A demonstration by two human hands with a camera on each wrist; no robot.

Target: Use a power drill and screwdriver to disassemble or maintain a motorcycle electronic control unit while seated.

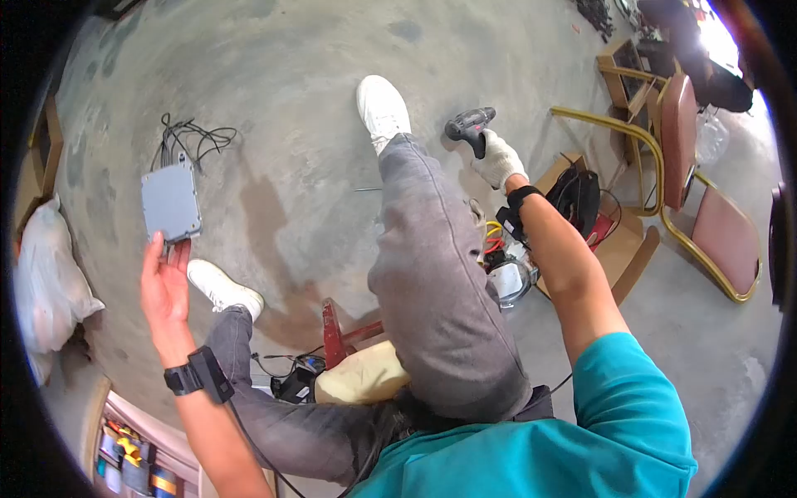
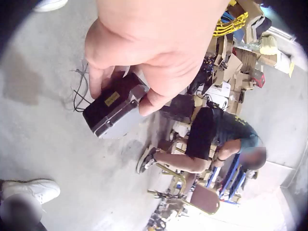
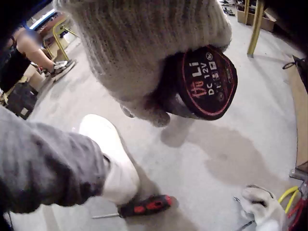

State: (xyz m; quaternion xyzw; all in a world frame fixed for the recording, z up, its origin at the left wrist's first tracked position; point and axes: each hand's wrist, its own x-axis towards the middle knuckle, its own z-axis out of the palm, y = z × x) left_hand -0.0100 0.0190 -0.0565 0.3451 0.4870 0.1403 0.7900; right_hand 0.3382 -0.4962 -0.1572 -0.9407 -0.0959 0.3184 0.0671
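Note:
A flat grey box [image 1: 171,202] with black cables at its far end is gripped at its near edge by my bare left hand [image 1: 166,286]. In the left wrist view the thumb and fingers pinch the box [image 2: 118,108] from both sides, above the floor. My right hand [image 1: 501,160], in a knitted glove, holds a black cordless drill [image 1: 469,126] by its handle. The right wrist view shows the drill's battery base [image 3: 208,83] below the gloved hand [image 3: 149,53].
A red and black screwdriver [image 3: 147,206] lies beside my white shoe [image 3: 109,156]. Chairs [image 1: 677,141] and an open carton [image 1: 635,249] stand right; a white bag [image 1: 54,278] sits left. Another person [image 2: 224,137] bends near blue racks. A wooden stool [image 1: 332,336] is near my legs.

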